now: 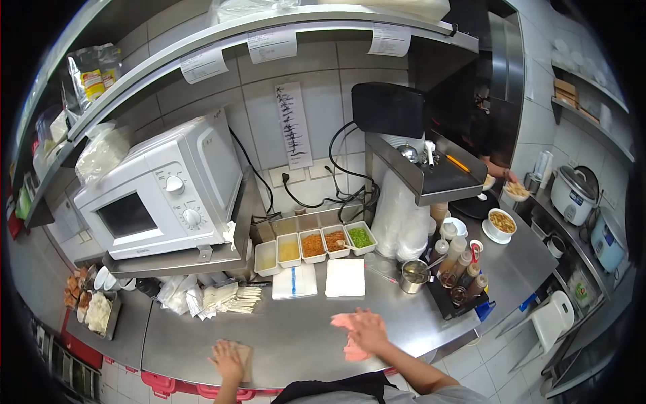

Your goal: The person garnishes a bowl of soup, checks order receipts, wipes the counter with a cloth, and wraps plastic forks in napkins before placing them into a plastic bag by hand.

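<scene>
My right hand (369, 332) lies spread on a pink cloth (354, 349) near the front edge of the steel counter (289, 337). Further left, my left hand (227, 360) rests with its fingers apart on a flat brown piece (246, 357), paper or cloth, by the same edge. Behind the hands are a white folded stack (345, 277) and another white stack with a blue stripe (294, 281). A row of white trays holds toppings, among them chopped green pieces (361, 237) and orange shreds (313, 246).
A white microwave (161, 188) stands on a raised shelf at left. Wrapped chopsticks (232, 298) lie below it. At right are a metal pot (414, 276), sauce bottles (457, 262) and a soup bowl (501, 225). Another person's hand (513, 176) holds a bowl behind.
</scene>
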A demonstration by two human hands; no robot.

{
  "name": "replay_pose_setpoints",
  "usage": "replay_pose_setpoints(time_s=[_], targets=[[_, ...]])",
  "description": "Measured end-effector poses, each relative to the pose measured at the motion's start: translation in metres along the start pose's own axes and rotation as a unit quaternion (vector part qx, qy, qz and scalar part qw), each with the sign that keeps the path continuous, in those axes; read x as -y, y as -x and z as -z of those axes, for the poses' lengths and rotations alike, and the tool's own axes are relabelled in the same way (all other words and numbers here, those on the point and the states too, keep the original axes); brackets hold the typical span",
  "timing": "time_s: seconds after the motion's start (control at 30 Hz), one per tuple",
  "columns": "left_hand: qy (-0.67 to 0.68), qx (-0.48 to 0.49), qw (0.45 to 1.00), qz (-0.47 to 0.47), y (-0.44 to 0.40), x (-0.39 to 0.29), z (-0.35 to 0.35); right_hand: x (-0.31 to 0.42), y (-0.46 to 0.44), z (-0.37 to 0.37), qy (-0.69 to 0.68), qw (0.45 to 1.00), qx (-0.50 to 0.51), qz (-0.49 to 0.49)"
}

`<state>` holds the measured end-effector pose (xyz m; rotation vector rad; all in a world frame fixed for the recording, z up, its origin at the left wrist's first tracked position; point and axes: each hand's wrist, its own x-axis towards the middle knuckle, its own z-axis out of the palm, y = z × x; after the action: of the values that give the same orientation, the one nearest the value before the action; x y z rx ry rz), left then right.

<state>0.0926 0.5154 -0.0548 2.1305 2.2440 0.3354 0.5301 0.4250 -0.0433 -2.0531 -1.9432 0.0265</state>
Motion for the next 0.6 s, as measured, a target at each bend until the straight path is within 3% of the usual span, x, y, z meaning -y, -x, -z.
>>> replay_pose_setpoints(time_s=[0.03, 0.1, 0.17, 0.2, 0.23, 0.27, 0.4, 0.47, 0.6], targets=[[0.01, 0.001, 0.999, -0.048, 0.004, -0.019, -0.005, -0.011, 0.002, 0.003, 0.017, 0.999, -0.004, -0.042], [0.032, 0.003, 0.991, -0.13, 0.012, -0.07, -0.014, -0.017, -0.021, 0.079, -0.1, 0.975, 0.188, -0.072], [0.051, -0.001, 0.977, -0.206, 0.023, -0.12, -0.025, -0.04, -0.055, 0.125, -0.265, 0.96, 0.064, 0.065], [0.058, -0.01, 0.967, -0.248, 0.026, -0.142, -0.031, -0.032, -0.075, 0.177, -0.246, 0.962, -0.041, 0.107], [0.06, -0.001, 0.96, -0.273, 0.028, -0.165, -0.032, -0.016, -0.09, 0.243, -0.285, 0.951, -0.071, 0.095], [0.061, 0.007, 0.953, -0.296, 0.029, -0.183, -0.032, -0.018, -0.117, 0.287, -0.241, 0.934, -0.209, 0.16], [0.094, 0.043, 0.935, -0.339, 0.025, -0.208, -0.026, -0.027, -0.217, 0.443, -0.258, 0.806, -0.488, 0.215], [0.12, 0.055, 0.941, -0.31, 0.023, -0.211, -0.014, -0.033, -0.253, 0.498, -0.459, 0.759, -0.432, 0.161], [0.232, 0.022, 0.932, -0.276, 0.007, -0.221, 0.036, -0.037, -0.269, 0.54, -0.548, 0.723, -0.368, 0.203]])
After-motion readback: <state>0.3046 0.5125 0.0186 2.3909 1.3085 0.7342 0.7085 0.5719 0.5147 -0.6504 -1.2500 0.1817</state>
